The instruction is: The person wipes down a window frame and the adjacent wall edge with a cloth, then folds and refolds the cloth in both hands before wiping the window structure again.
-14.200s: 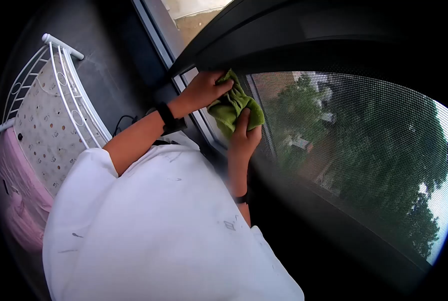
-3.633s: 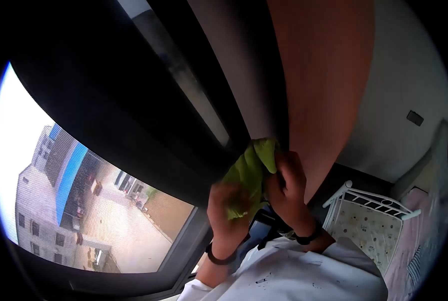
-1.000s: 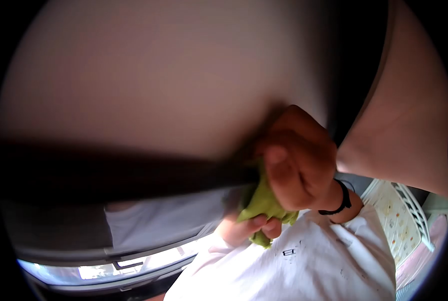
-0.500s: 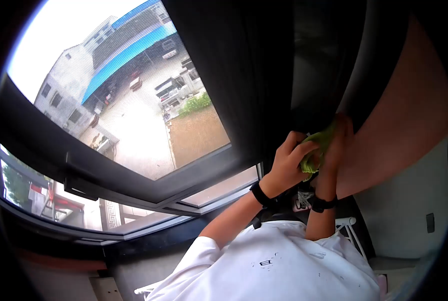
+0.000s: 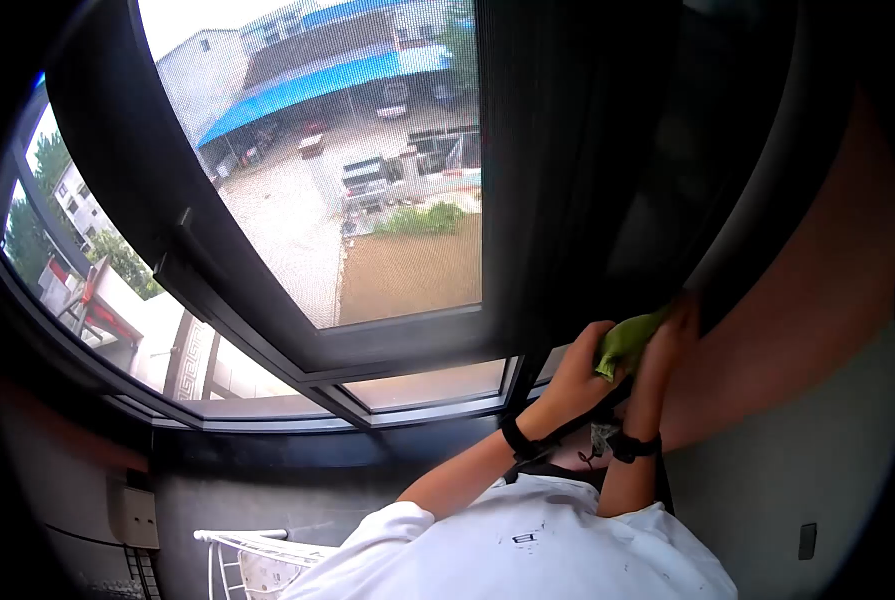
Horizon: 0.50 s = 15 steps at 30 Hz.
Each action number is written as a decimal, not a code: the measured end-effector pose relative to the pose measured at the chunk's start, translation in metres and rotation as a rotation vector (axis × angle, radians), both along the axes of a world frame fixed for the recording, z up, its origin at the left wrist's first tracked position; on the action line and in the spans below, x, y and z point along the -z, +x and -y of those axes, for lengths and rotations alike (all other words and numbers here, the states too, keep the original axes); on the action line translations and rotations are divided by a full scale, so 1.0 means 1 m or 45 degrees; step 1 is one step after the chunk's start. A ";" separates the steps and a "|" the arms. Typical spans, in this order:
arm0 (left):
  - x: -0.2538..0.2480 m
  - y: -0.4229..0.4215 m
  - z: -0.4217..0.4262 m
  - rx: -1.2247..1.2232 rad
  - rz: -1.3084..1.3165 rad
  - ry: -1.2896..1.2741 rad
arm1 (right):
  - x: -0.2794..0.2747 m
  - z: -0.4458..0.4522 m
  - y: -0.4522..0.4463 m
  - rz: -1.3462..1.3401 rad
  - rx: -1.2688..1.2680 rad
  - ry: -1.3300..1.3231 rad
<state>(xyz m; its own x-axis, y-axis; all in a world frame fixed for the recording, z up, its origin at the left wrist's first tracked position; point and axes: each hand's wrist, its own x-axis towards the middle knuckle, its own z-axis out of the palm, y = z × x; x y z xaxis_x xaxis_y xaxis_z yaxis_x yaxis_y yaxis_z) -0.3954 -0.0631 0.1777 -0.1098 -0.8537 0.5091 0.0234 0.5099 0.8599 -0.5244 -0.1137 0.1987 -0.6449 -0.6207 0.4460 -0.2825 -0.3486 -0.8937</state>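
A green cloth is bunched between my two hands, beside the dark window frame at the right. My left hand has its fingers closed on the cloth's left side. On the other side, my right hand grips the cloth close to the frame's edge, its fingertips partly lost in shadow. Both wrists wear black bands.
A screened window in a dark frame fills the upper left, with handles on its left edge. Lower panes run beneath it. A white metal bed rail stands at the bottom left. A reddish-brown surface curves along the right.
The view has swung, so the window sits further right and upright. Both hands and the cloth appear lower in view, still together by the frame. More of the bed rail shows at lower left.
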 end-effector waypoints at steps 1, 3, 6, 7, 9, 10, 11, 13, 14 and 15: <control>0.000 -0.002 0.001 -0.029 -0.009 -0.038 | -0.002 0.000 0.000 -0.026 -0.023 0.004; -0.005 -0.009 0.005 -0.055 -0.004 -0.096 | -0.013 0.002 -0.001 0.048 -0.090 -0.141; -0.015 -0.029 0.006 -0.216 0.106 -0.490 | -0.004 0.013 -0.043 -0.037 -0.266 -0.317; -0.021 -0.029 0.009 -0.234 0.110 -0.502 | -0.014 0.017 -0.049 -0.034 -0.284 -0.330; -0.034 -0.022 0.017 -0.417 0.318 -0.866 | -0.040 0.016 -0.055 -0.073 -0.436 -0.554; -0.036 -0.022 0.020 -0.471 0.324 -0.861 | -0.045 0.015 -0.057 -0.044 -0.429 -0.562; -0.038 -0.023 0.021 -0.443 0.356 -0.856 | -0.048 0.011 -0.058 -0.335 -0.327 -0.593; -0.036 -0.030 0.017 -0.587 0.308 -0.911 | -0.040 0.007 -0.058 -0.574 -0.174 -0.536; -0.032 -0.033 0.016 -0.623 0.332 -0.899 | -0.039 0.010 -0.055 -0.474 -0.268 -0.494; -0.029 -0.033 0.014 -0.549 0.379 -0.871 | -0.036 0.012 -0.053 -0.370 -0.359 -0.455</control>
